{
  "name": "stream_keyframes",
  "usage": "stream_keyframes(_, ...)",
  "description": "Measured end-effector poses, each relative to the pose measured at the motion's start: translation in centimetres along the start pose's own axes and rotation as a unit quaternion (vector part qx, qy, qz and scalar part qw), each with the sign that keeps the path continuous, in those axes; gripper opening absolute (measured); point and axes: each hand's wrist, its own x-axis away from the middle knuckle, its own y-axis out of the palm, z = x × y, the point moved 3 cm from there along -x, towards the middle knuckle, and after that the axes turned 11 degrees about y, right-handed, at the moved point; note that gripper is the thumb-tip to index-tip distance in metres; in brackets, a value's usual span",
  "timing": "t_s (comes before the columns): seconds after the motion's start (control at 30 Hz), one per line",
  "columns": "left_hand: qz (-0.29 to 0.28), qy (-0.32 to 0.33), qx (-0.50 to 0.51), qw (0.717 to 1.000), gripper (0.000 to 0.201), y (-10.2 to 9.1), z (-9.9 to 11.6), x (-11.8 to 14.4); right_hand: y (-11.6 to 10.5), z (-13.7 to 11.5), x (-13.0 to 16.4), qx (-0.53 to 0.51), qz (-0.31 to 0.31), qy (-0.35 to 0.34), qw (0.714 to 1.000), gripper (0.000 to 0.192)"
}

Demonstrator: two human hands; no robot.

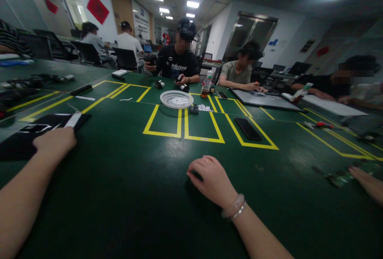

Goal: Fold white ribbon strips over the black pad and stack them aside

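Note:
My left hand (55, 141) rests at the left on the edge of a flat black tray (18, 139), next to a white strip (72, 119) lying on it; whether it grips anything I cannot tell. My right hand (211, 179), with a ring and a bead bracelet, lies palm down on the green table (134, 195) near the middle, fingers curled, and nothing shows in it. A white plastic fan grille (176, 99) sits farther back in the yellow-taped boxes.
A black phone (247, 128) lies in a yellow box to the right. Several people sit across the table with small parts, a bottle (206, 87) and a grey board (263, 100). Another person's hand (366, 183) reaches in at the right by a circuit board (339, 179).

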Motion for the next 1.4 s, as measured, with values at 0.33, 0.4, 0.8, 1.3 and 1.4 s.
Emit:
stream_keyframes(0.33, 0.189, -0.15, -0.137, 0.961, 0.065, -0.5, -0.8, -0.6, -0.1, 0.0, 0.0, -0.007, 0.002, -0.004, 1.0, 0.006)
stream_keyframes(0.4, 0.171, -0.155, -0.131, 0.964, 0.075, 0.1, 1.0, -2.1, -0.1, 0.0, 0.0, -0.011, 0.0, -0.003, 1.0, 0.007)
stream_keyframes(0.8, -0.036, 0.149, 0.17, 0.974, 0.04, 5.3, 19.2, -8.4, 0.2, -0.1, 0.2, -0.01, 0.03, -0.023, 0.999, 0.039)
stream_keyframes(1.3, -0.131, 0.127, 0.298, 0.937, 0.032, 4.7, 21.6, -8.0, 0.9, -0.1, 0.4, -0.063, -0.065, -0.007, 0.996, 0.038)
stream_keyframes(1.4, -0.067, 0.067, 0.187, 0.978, 0.041, 3.5, 17.8, -8.2, 0.6, 0.2, 0.2, -0.04, -0.055, 0.017, 0.998, 0.034)
